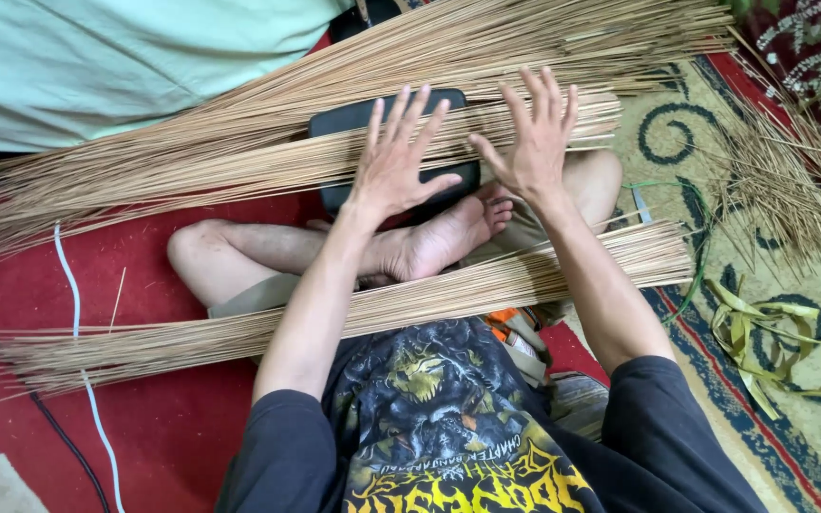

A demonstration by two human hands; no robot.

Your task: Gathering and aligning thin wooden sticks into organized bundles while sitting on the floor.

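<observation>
A long bundle of thin tan palm-leaf ribs (268, 157) lies crosswise over a black cushion-like pad (358, 119) in front of a person seated cross-legged on a red carpet (154, 418). Both hands hover just above this bundle with fingers spread wide and palms down, holding nothing: the left hand (396, 161) over its middle, the right hand (534, 138) beside it toward the cut ends. The step in hand looks like sorting or evening out the ribs; pressing down and raking them flat would seem to call for a light, even touch across the sticks. A second bundle (486, 280) rests across the lap, under the forearms. Loose ribs (791, 180) and green leaf strips (772, 332) lie on a patterned rug (677, 133) at the right.
</observation>
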